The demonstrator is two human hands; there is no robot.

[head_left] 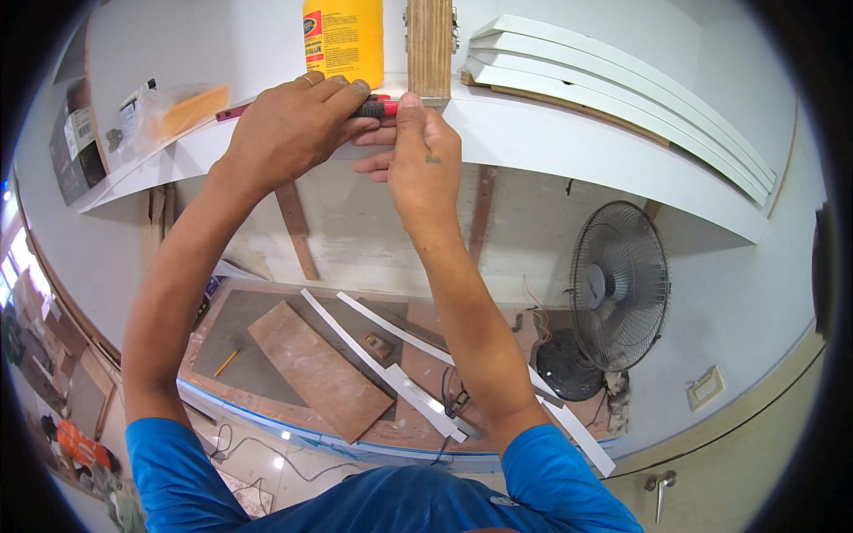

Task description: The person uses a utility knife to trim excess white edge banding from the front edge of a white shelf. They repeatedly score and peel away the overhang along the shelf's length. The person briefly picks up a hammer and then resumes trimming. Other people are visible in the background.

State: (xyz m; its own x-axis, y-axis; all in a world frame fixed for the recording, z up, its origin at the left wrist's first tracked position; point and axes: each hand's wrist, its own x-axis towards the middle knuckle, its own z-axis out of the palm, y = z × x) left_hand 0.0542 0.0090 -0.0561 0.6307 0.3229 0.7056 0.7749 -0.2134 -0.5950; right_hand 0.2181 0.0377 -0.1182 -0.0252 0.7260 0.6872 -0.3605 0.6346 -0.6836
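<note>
My left hand (293,133) grips a slim red-and-black tool (373,107), perhaps a utility knife, lying across the front of the white shelf (542,133). My right hand (418,155) is at the tool's right end, its thumb upright there and its fingers curled below, partly behind my left hand. Just above stands an upright wooden board (428,49) with metal hinges along its sides. Left of it is a yellow bottle (345,40), and further left lies a clear plastic bag (182,111) with something orange in it.
Stacked white panels (613,89) fill the shelf's right side. Below, a worktop (249,329) holds a plywood piece (315,364), white strips (577,440), a pencil (225,362) and cables. A fan (619,284) stands right, above a door handle (659,489). Clutter (75,444) lies lower left.
</note>
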